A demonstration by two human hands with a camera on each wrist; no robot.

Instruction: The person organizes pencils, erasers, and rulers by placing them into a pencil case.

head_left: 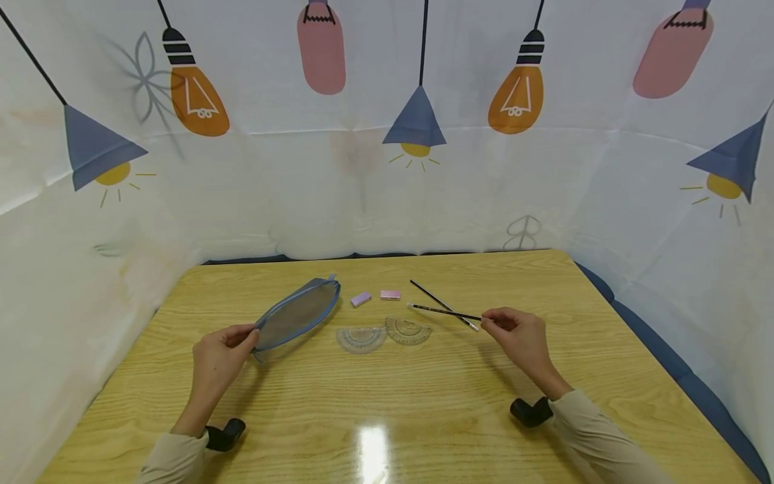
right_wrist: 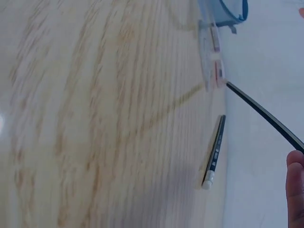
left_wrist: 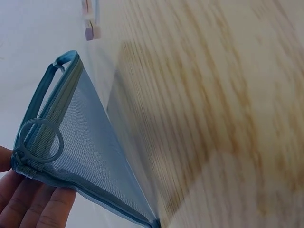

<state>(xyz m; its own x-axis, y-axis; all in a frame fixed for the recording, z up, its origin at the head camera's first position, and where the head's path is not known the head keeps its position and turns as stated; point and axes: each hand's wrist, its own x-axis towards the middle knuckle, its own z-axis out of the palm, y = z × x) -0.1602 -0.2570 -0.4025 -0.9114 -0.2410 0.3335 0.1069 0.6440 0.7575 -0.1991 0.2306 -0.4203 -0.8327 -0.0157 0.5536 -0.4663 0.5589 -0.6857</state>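
Observation:
My left hand (head_left: 220,359) pinches the near corner of a blue mesh zipper pouch (head_left: 299,312), held tilted above the table with its mouth parted. In the left wrist view the ring pull (left_wrist: 42,141) hangs by the fingers. My right hand (head_left: 521,339) pinches one end of a black pencil (head_left: 444,310), its white eraser tip pointing left. Beneath it a second black pencil (right_wrist: 216,152) lies slanted on the table. Two clear protractors (head_left: 361,340) lie side by side between the hands. Behind them rest two small erasers, one purple (head_left: 361,299) and one pink (head_left: 390,294).
The wood-grain table (head_left: 387,396) has its far edge against a white curtain (head_left: 363,188) printed with lamps and bulbs. Curtain sides rise at left and right. Each wrist wears a black camera mount (head_left: 531,412).

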